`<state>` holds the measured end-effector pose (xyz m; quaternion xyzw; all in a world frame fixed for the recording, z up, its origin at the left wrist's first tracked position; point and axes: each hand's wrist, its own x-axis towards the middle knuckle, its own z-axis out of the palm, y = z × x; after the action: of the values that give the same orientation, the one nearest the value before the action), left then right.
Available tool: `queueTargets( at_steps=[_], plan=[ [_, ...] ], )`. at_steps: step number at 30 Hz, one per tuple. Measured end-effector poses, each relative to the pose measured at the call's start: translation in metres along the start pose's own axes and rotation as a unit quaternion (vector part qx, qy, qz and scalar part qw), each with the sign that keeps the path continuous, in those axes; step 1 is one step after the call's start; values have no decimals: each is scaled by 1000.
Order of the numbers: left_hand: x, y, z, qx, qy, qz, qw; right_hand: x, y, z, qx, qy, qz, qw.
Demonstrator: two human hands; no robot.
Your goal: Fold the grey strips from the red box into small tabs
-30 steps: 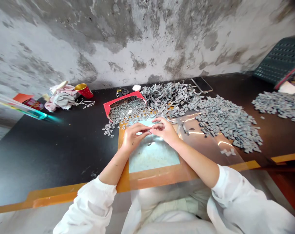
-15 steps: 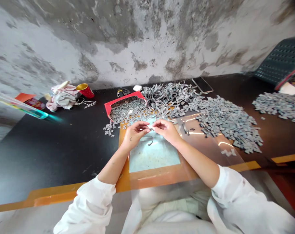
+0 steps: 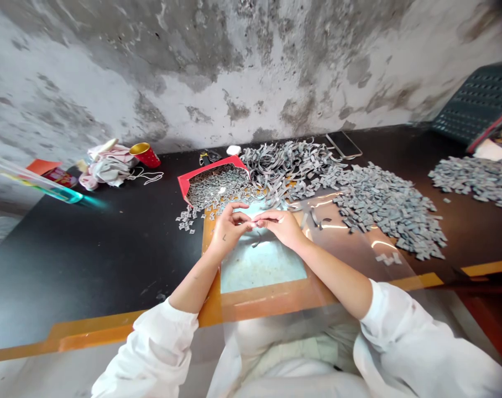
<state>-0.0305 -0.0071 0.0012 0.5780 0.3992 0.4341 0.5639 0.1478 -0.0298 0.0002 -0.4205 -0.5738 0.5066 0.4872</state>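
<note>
My left hand and my right hand meet fingertip to fingertip over a pale blue sheet. Both are closed in a pinch. A thin dark grey strip hangs curled just below the joined fingertips, its upper end hidden by them. Whatever small piece sits in the left pinch is covered by the fingers. Beyond my hands, a red-edged box lies with its open side toward me, spilling small grey frame-like pieces. To its right is a heap of long grey strips.
A pile of short grey folded pieces spreads on the right, another pile beyond it. A phone lies near the wall. At left stand a red cup and bundled cloth. Clear film covers the taped table edge.
My fingertips have drawn closer together, and my right hand has shifted slightly left and down. The hanging strip now shows less of its curl.
</note>
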Motion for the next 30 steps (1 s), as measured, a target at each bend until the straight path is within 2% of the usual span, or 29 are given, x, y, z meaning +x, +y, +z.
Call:
queueTargets(
  at_steps=[5,9,13,18,22,27,30],
  plan=[
    [-2,3,0,-87,-18,-11,996,3,3,1,108,53,79,990],
    [-2,-1,0,-104,-21,-38,994,3,4,5,198,40,130,971],
    [-1,-5,1,-100,-21,-49,994,2,3,6,219,35,150,963],
    [-1,-5,1,-85,-53,-41,994,1,3,6,200,39,136,969],
    [-1,-2,1,-52,-50,-10,997,0,0,7,194,49,139,970],
    [-2,0,1,-27,-75,83,993,-2,-3,10,210,34,161,964],
    [-1,0,0,-7,-75,90,993,-3,-4,11,214,29,174,961]
  ],
)
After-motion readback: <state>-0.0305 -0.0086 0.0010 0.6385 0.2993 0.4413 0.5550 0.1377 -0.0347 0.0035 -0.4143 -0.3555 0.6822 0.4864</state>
